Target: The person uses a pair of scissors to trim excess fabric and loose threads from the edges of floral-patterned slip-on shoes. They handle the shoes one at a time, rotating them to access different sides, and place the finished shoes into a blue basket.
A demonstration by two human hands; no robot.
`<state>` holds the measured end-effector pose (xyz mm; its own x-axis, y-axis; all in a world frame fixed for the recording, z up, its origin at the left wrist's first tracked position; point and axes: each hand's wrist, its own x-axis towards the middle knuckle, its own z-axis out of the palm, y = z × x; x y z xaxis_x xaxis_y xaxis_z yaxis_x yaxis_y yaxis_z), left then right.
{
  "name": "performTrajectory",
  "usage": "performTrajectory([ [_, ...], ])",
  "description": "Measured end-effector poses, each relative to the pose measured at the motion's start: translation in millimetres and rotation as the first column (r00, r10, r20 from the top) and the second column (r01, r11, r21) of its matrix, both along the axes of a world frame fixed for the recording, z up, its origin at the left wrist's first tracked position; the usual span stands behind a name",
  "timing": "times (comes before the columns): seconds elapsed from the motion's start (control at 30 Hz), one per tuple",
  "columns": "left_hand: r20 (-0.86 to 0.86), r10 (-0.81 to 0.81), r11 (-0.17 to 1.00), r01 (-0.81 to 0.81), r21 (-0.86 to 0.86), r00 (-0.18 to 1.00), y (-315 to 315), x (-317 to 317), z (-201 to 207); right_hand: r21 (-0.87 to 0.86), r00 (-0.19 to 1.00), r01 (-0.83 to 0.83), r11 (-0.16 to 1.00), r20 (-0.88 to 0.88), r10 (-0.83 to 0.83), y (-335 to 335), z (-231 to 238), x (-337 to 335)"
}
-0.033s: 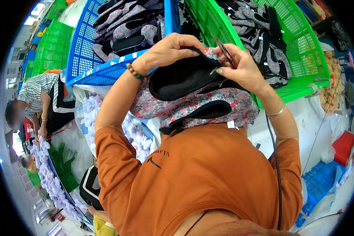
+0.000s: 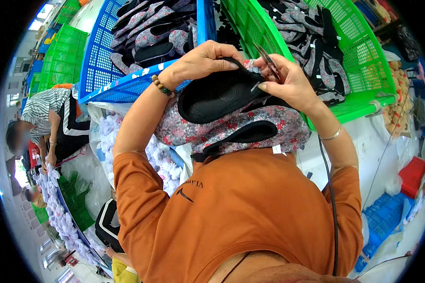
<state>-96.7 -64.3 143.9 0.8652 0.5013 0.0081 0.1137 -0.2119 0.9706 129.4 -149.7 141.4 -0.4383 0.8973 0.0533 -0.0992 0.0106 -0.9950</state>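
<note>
A floral slipper with a black lining (image 2: 212,101) is held up in front of my chest, its opening facing me. My left hand (image 2: 205,60) is closed, pinching the slipper's upper rim between thumb and fingers. At the heel end, my right hand (image 2: 288,80) is closed round small metal thread snips (image 2: 270,63), its thumb against the slipper's edge. Part of the snips is hidden by the fingers. A second floral slipper (image 2: 255,129) lies just below, against my orange shirt, with a small white tag (image 2: 277,149) on it.
Ahead on the left stands a blue crate (image 2: 144,84) full of similar slippers. A green crate (image 2: 370,70) with more is at the right. White fluffy pieces (image 2: 164,162) lie by my left arm. Farther left, a person in a striped shirt (image 2: 45,106) bends over fluffy material.
The slipper has tilted slightly in my hands, and the snips have shifted a little with my right fingers. Both hands keep their hold.
</note>
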Motion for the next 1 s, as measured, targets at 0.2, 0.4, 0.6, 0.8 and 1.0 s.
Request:
performTrajectory([
  [0.2, -0.062, -0.034, 0.963, 0.016, -0.271, 0.997, -12, -3, -17, -0.218, 0.998, -0.039, 0.975, -0.051, 0.028, -5, 0, 7],
  [0.4, -0.189, 0.231, 0.969, -0.209, 0.132, 0.954, -23, 10, -16, -0.486, 0.991, 0.078, 0.871, -0.057, -0.121, 11, -20, 5],
  [0.6, -0.089, 0.513, 0.793, -0.432, 0.429, 0.854, -15, 19, 12, 0.045, 0.933, 0.266, 0.963, 0.240, -0.269, 26, -14, -18],
  [0.8, -0.155, 0.436, 0.800, -0.302, 0.519, 0.887, 2, 9, 4, 0.014, 0.983, 0.157, 0.987, 0.090, -0.158, 36, -15, -11],
  [1.0, 0.177, 0.292, 0.777, -0.125, -0.618, 0.940, -1, 9, -12, -0.238, 0.974, 0.055, 0.970, -0.201, -0.105, 27, -12, -5],
])
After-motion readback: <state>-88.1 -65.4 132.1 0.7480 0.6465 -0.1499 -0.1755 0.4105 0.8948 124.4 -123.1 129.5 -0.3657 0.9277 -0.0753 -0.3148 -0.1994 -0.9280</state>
